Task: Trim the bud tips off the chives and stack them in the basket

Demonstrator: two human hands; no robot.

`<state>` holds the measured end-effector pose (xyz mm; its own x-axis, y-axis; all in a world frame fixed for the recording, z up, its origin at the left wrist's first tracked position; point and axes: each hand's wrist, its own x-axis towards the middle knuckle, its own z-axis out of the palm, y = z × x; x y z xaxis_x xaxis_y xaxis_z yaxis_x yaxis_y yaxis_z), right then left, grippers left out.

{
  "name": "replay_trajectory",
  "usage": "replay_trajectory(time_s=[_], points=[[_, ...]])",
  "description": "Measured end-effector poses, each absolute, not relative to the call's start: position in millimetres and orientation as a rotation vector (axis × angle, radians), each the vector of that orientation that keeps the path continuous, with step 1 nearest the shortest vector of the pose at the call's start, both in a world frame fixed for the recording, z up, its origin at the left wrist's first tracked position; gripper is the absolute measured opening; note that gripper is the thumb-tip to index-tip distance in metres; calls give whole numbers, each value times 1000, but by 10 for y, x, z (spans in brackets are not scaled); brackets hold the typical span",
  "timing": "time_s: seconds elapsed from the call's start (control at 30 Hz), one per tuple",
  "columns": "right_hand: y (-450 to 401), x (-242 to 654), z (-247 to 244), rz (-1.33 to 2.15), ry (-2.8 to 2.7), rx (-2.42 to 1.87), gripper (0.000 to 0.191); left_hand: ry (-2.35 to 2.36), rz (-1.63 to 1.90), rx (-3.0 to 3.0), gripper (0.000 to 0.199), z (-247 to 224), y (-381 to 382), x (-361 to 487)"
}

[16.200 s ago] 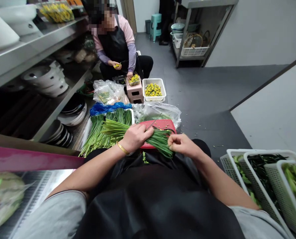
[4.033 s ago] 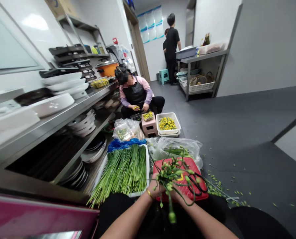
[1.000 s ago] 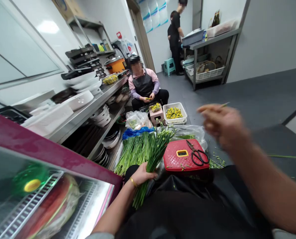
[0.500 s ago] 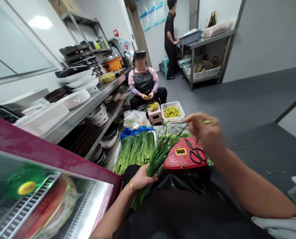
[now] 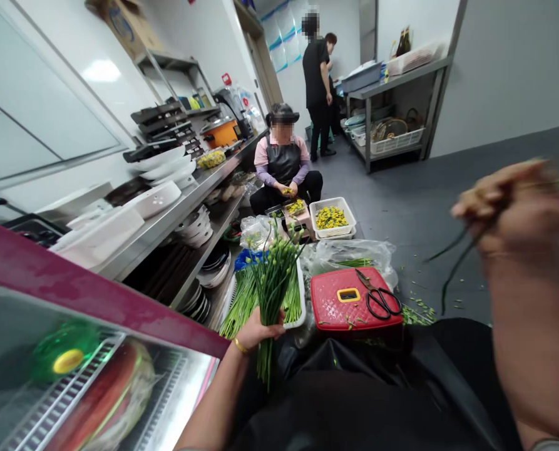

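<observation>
Bunch of green stems [image 5: 273, 275], budded tips toward 12 o'clock, held in front of the body; left hand [image 5: 259, 329] grip closed round its lower part. Change: over the last half second the right hand [image 5: 518, 207] has gone from the bunch's tips to well apart, at 2 o'clock; bunch now more upright. Right grip looks clenched on a few dark strands [image 5: 464, 255], so these are separate from the bunch; motion blur, count uncertain. Outward: white basket [image 5: 302, 300] of stems just behind bunch; red box [image 5: 326, 307] at 3 o'clock, scissors [image 5: 374, 290] on lid, as in the earlier frame.
</observation>
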<state>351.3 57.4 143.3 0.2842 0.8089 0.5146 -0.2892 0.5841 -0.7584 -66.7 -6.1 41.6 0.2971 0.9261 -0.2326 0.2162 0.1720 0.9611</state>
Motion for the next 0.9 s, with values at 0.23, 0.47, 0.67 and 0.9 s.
replay_trajectory(time_s=[0.23, 0.47, 0.67, 0.9], points=[[611, 2329, 1157, 1438, -1080, -774, 51, 1202, 572, 1436, 43, 481, -122, -595], [578, 2332, 1093, 1798, -1283, -519, 50, 1264, 497, 1475, 41, 461, -191, -619], [461, 2478, 1003, 1736, -1215, -605, 41, 1175, 546, 1353, 50, 378, -215, -702], [444, 2371, 989, 1469, -976, -691, 43, 1180, 537, 1419, 44, 394, -215, -664]])
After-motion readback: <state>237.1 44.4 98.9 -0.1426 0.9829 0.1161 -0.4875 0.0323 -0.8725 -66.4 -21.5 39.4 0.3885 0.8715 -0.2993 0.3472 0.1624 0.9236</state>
